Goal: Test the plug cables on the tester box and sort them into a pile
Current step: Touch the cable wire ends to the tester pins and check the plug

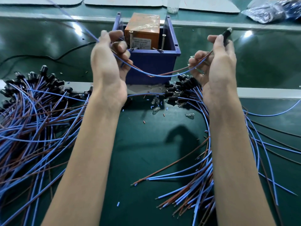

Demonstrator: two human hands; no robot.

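A dark green bench (143, 152) fills the frame. A tangled heap of blue and brown cables (32, 121) lies at the left, and a second heap (203, 176) lies at the lower right. A blue bin (154, 62) sits at upper centre, with small clear bulbs (156, 110) scattered below it.

Single head cam, wide-angle — faces forward and down, close over the green bench (146, 152); tester box (141, 28) sits centre-top, far bench edge along the frame top.
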